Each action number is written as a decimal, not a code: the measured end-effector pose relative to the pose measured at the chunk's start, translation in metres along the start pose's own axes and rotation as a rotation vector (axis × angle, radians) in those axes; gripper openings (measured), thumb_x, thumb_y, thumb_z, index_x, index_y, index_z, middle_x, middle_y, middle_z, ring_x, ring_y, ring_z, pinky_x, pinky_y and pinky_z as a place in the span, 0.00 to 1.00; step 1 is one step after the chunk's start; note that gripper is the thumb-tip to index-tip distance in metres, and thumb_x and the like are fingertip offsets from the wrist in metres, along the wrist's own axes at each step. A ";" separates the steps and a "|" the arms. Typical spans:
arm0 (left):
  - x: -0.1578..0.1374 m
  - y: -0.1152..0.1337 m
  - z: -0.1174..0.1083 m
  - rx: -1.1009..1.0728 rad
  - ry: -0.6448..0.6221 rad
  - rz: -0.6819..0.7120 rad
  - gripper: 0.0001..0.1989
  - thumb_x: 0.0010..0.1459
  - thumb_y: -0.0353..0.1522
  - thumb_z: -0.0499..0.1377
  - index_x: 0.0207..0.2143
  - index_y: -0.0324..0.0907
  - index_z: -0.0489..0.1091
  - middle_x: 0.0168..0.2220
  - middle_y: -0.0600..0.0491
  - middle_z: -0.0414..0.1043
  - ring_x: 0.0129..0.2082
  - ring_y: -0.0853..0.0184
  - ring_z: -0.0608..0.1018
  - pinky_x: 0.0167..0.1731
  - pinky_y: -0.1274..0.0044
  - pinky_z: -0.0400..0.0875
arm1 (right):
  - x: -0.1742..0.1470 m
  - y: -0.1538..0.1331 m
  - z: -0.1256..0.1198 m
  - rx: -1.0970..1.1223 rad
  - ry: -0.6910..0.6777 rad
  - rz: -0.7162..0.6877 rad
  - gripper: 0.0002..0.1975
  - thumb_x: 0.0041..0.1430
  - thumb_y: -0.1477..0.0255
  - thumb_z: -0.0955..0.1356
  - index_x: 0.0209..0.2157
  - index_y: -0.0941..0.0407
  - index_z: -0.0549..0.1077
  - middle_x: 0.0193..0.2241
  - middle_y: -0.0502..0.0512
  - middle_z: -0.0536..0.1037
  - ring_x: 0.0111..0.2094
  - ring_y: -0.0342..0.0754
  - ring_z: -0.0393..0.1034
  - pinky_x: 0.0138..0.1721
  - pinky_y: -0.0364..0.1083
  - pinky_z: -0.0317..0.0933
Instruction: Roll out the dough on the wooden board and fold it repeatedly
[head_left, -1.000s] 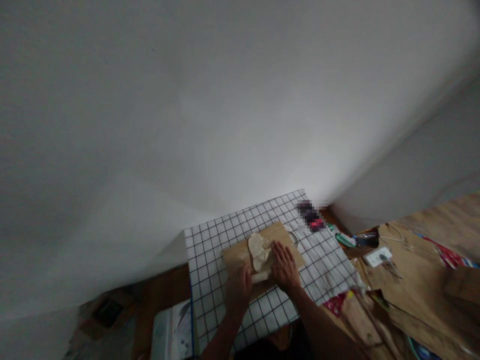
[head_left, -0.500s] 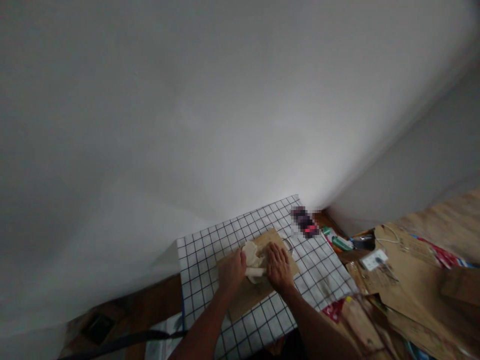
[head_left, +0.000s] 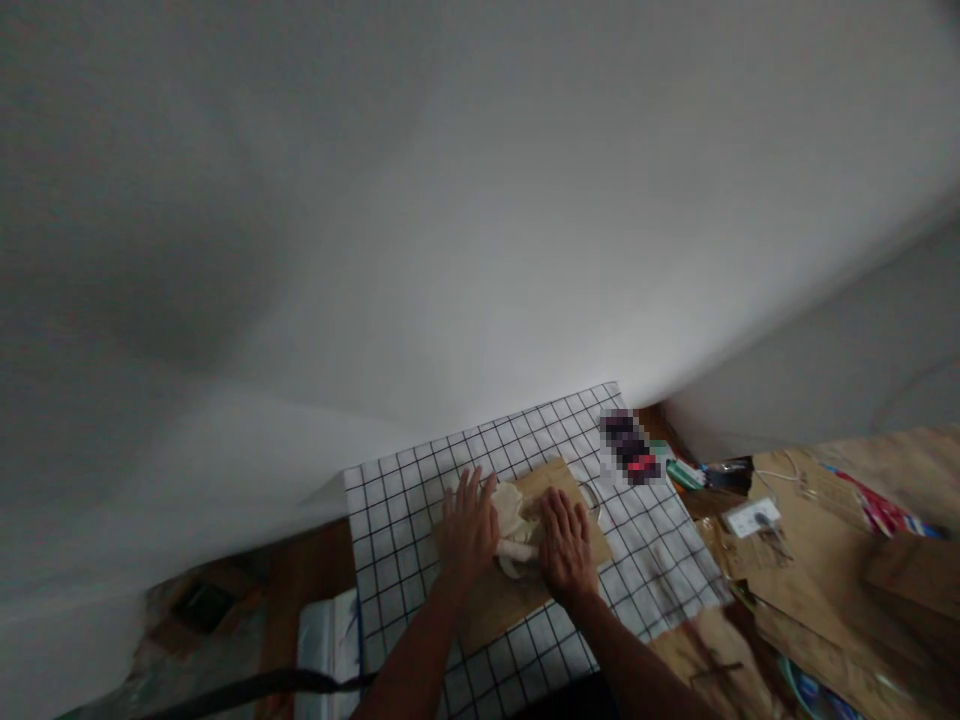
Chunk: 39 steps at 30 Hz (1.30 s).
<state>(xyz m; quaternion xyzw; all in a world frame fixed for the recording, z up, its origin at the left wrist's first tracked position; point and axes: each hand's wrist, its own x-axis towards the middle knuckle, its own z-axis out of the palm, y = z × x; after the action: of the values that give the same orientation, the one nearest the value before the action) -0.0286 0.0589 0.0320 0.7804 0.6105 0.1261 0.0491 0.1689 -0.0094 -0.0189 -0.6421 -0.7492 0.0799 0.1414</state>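
A pale rolling pin lies across a flattened, uneven sheet of cream dough on a wooden board. My left hand rests over the pin's left end, its fingers stretched forward and slightly spread. Over the right end lies my right hand, palm down with fingers extended, partly above the dough's right edge. Both ends of the pin are hidden under the hands. Some dough shows on the near side of the pin.
A white cloth with a black grid covers the table. A pixelated dark and red object sits at its far right. A metal ring-like handle shows beside the board. Cardboard with assorted items lies at right; a wall rises behind.
My left hand has gone from curled fingers at the pin's end to fingers stretched out flat over it. My right hand stays flat on the pin. The camera view has shifted slightly.
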 end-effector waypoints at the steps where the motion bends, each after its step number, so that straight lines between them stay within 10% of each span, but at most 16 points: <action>1: 0.002 -0.001 0.002 -0.010 -0.005 0.022 0.28 0.67 0.29 0.48 0.68 0.49 0.58 0.71 0.50 0.56 0.71 0.54 0.56 0.67 0.55 0.51 | 0.000 -0.001 0.000 -0.004 -0.009 0.005 0.36 0.65 0.73 0.59 0.72 0.59 0.47 0.72 0.59 0.49 0.73 0.59 0.40 0.70 0.65 0.39; 10: 0.000 -0.019 0.024 -0.011 -0.099 0.079 0.32 0.67 0.29 0.48 0.72 0.44 0.50 0.71 0.52 0.55 0.72 0.56 0.55 0.68 0.57 0.52 | -0.001 -0.006 -0.006 -0.078 -0.041 -0.010 0.37 0.67 0.73 0.58 0.73 0.58 0.39 0.72 0.58 0.49 0.73 0.59 0.39 0.69 0.64 0.40; 27: -0.086 0.015 0.019 0.003 0.125 -0.068 0.27 0.67 0.28 0.49 0.67 0.38 0.58 0.68 0.43 0.60 0.69 0.55 0.60 0.64 0.61 0.60 | 0.023 0.022 -0.001 0.026 0.023 -0.360 0.36 0.62 0.71 0.61 0.71 0.61 0.53 0.72 0.60 0.51 0.72 0.59 0.42 0.70 0.61 0.42; 39: -0.097 0.029 0.007 -0.150 -0.144 -0.384 0.15 0.72 0.35 0.46 0.47 0.47 0.72 0.37 0.52 0.80 0.32 0.66 0.80 0.28 0.78 0.63 | -0.006 0.025 0.012 0.043 0.139 -0.263 0.33 0.66 0.71 0.59 0.71 0.58 0.52 0.71 0.57 0.55 0.71 0.54 0.46 0.69 0.58 0.46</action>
<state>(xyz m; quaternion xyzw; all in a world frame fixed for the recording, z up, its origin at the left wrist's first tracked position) -0.0214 -0.0410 0.0189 0.6509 0.7317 0.1037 0.1736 0.1898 -0.0101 -0.0386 -0.5392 -0.8134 0.0318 0.2159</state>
